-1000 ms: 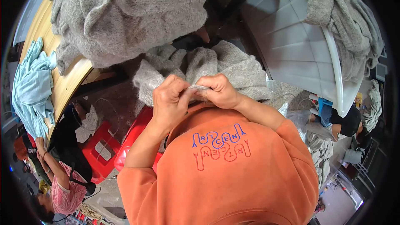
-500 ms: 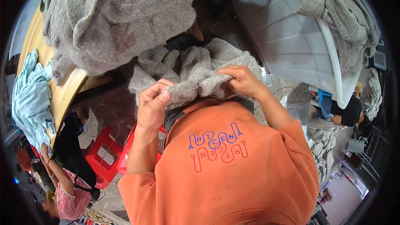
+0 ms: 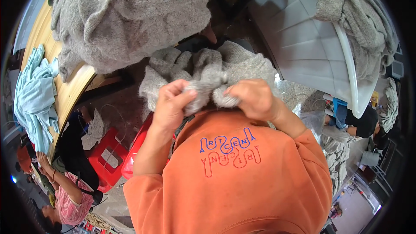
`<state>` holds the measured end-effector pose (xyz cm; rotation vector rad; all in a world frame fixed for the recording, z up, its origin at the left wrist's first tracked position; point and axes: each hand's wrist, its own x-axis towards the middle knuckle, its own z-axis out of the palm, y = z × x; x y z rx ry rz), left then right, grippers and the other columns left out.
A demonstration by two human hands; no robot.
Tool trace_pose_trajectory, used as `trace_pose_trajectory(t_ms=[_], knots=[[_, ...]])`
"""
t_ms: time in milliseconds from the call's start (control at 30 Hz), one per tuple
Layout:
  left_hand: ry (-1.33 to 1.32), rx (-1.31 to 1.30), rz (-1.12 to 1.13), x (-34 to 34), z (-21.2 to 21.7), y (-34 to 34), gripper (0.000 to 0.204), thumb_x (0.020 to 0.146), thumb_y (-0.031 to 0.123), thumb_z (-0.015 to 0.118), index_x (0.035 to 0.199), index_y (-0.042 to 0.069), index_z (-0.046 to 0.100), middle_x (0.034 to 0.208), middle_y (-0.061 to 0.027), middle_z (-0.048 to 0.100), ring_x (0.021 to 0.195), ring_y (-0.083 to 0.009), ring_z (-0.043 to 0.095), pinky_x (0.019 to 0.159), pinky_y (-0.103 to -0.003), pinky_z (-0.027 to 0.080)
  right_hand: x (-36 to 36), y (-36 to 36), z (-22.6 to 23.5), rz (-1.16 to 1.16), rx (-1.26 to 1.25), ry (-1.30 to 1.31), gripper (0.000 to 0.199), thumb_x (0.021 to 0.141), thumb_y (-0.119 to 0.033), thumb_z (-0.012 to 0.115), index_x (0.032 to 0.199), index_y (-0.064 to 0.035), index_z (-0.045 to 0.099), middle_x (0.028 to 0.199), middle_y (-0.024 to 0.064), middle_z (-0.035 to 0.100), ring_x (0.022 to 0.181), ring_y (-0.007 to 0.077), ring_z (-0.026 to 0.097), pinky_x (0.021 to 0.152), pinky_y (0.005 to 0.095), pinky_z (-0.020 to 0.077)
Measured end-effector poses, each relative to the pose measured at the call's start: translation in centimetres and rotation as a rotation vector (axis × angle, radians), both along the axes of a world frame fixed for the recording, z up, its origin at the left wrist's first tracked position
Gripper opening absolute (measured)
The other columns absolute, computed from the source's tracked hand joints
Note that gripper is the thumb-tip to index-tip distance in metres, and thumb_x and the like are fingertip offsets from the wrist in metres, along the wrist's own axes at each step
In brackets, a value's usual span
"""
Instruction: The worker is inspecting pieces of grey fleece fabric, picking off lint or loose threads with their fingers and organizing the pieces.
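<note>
Left hand (image 3: 171,105): you pinch a fuzzy grey knitted garment (image 3: 249,68)
Right hand (image 3: 256,99): you grip another fold
Garment edge: spread before, now bunches between your nearer hands, apparently slacker

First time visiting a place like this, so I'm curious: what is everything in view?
Table: one, pale wood, upper left.
Knit heap: one, grey, on the table.
Blue cloth: one bundle, light blue, table's left side.
Plastic bin: one, whitish, upper right.
Draped knit: count unclear, grey, at the bin's rim.
Knit piece: seemingly one, grey, before the person's body.
Stools: apparently two, red, lower left.
Pale heap: one, grey-white, right side.
Co-workers: at least two, one in pink lower left, one in dark clothes right.
Background items: uncountable, mixed colours, outer edges.
Orange top: one, orange, on the person.
Left grip: one, bare, holding the knit piece.
Right grip: one, bare, holding the knit piece.
</note>
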<state>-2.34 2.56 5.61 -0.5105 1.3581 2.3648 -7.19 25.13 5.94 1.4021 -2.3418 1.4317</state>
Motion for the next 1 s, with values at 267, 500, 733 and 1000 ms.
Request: trace_pose_trajectory(t_ms=[267,500,733,1000], knots=[[-0.044,0.067,-0.051,-0.1,-0.4,1.5,0.008,0.084,0.006,0.06,0.077,0.002,0.061,0.064,0.0037,0.055,0.053,-0.0021,0.043,0.047,-0.019,0.032,0.3,-3.6,-0.8,-0.036,0.003,0.345,0.019,0.063,-0.012,0.059,0.079,-0.0035,0.056,0.07,0.0028,0.051,0.055,0.0154,0.049,0.044,0.0272,0.0391],[-0.083,-0.141,-0.097,0.7,-1.1,0.9,0.014,0.081,0.008,0.058,0.067,0.004,0.056,0.058,0.005,0.045,0.051,-0.0047,0.039,0.044,-0.022,0.028,1.1,-3.7,-1.8,0.017,-0.092,0.48,0.012,0.068,-0.011,0.059,0.077,-0.0038,0.053,0.071,0.0042,0.051,0.056,0.0162,0.05,0.045,0.0275,0.0389],[0.054,-0.275,-0.162,0.8,-0.3,1.2,0.004,0.079,0.003,0.059,0.08,0.0,0.056,0.075,-0.0025,0.058,0.066,-0.008,0.053,0.058,-0.021,0.041,1.4,-3.9,-2.5,-0.096,-0.043,0.41,0.013,0.073,-0.017,0.056,0.069,-0.0077,0.048,0.068,0.004,0.048,0.061,0.0206,0.052,0.045,0.0324,0.0417],[0.231,-0.262,0.002,1.2,-1.6,1.6,0.012,0.077,-0.005,0.057,0.089,-0.006,0.06,0.082,-0.0076,0.064,0.071,-0.0108,0.059,0.065,-0.022,0.046,1.4,-4.2,-3.4,-0.077,-0.135,0.052,0.012,0.072,-0.009,0.058,0.07,-0.0049,0.047,0.079,0.0088,0.051,0.063,0.0284,0.056,0.044,0.0383,0.0431]])
